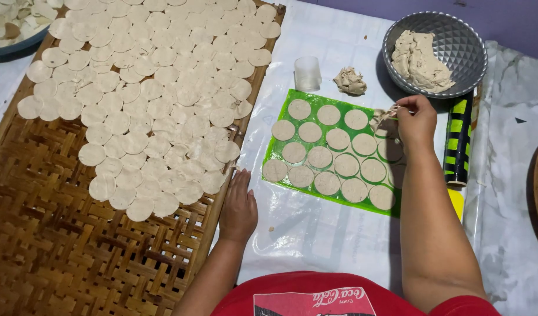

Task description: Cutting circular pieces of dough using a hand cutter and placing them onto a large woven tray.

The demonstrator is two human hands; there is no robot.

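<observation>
many flat round dough discs

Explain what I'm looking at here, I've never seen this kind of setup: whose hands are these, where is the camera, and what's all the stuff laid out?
There is no machine: a person works with bare hands, and the single camera sits on that person's head, looking down. The left hand rests flat at the edge of a woven bamboo tray covered with thin dough rounds. The right hand pinches a strip of leftover dough above a green mat, where a sheet of dough has been cut into circles. Behind the mat stand a clear plastic cup, a small dough lump and a grey bowl holding more dough. A black and yellow-green roller lies to the right. Everything sits on a plastic sheet.
</observation>
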